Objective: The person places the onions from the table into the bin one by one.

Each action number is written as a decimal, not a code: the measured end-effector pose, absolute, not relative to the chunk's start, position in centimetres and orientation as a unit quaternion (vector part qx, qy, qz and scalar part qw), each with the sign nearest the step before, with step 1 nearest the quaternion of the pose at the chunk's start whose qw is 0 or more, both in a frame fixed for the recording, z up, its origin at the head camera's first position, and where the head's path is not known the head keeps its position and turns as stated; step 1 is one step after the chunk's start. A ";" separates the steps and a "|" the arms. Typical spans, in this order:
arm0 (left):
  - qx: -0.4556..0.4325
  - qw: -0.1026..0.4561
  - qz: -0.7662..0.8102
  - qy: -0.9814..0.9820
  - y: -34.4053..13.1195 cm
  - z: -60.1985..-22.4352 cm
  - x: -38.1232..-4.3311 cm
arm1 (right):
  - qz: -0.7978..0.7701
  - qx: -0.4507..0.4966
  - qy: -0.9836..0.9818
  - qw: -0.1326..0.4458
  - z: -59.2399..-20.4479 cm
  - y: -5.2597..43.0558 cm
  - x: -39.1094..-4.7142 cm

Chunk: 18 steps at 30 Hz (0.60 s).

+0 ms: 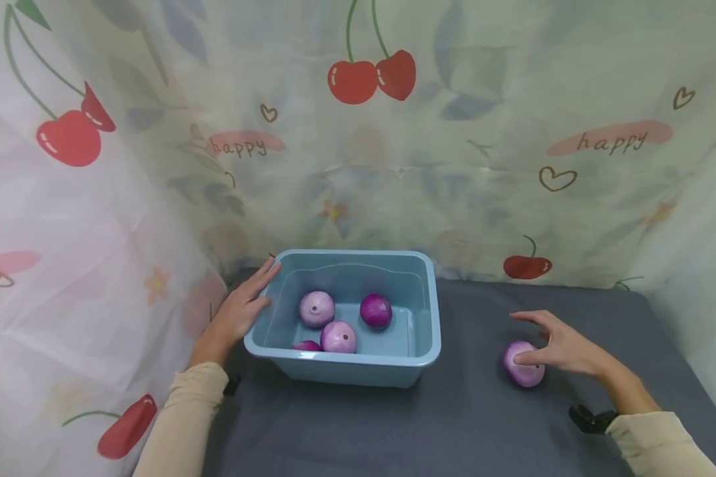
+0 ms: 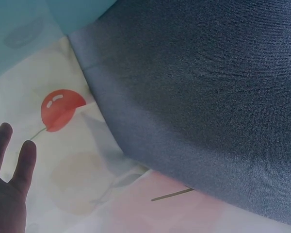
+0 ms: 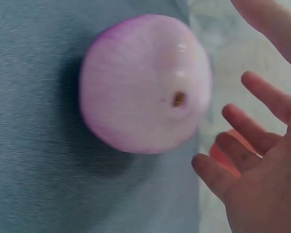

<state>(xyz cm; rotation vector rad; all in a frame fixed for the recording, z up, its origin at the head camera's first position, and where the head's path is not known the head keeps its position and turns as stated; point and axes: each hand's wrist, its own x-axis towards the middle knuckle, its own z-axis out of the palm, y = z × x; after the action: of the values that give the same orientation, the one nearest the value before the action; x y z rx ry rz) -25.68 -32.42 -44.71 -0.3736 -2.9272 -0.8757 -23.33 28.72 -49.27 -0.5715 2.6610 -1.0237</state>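
Observation:
A light blue plastic tub (image 1: pixel 358 361) holds several purple onions, among them a dark one (image 1: pixel 376 311) and a pale one (image 1: pixel 317 309). The front wall partly hides another onion (image 1: pixel 306 346). Along the tub's left rim lies my left hand (image 1: pixel 238 311), fingers extended. To the right, a pale purple onion (image 1: pixel 523 374) sits on the dark cloth, seen large in the right wrist view as a round onion (image 3: pixel 140 92) with a brown stem spot. Over it hovers my right hand (image 1: pixel 563 344), thumb and fingers spread apart, gripping nothing; the thumb overlaps the onion in the head view.
Dark grey cloth (image 1: pixel 358 430) covers the table. Printed curtains with cherries stand behind (image 1: pixel 394 199) and at the left (image 1: pixel 95 265), close beside the left arm. A pale curtain (image 1: pixel 704 265) borders the right side. Each wrist wears a dark strap-on device.

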 end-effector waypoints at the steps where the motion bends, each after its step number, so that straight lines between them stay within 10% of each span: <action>1: -0.121 0.030 -0.284 -0.951 -32.4 -44.8 -25.7 | -0.351 -0.194 0.909 0.116 -49.6 28.7 -23.2; 18: -0.114 0.033 -0.292 -0.949 -32.2 -44.8 -25.6 | -0.369 -0.177 0.907 0.100 -53.6 28.1 -22.0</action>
<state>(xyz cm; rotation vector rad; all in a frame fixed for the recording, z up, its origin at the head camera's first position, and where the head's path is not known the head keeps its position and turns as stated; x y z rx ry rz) -25.64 -32.20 -44.77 -0.3492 -2.9201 -0.8991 -22.01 28.11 -53.56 -0.5230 2.6810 -1.0898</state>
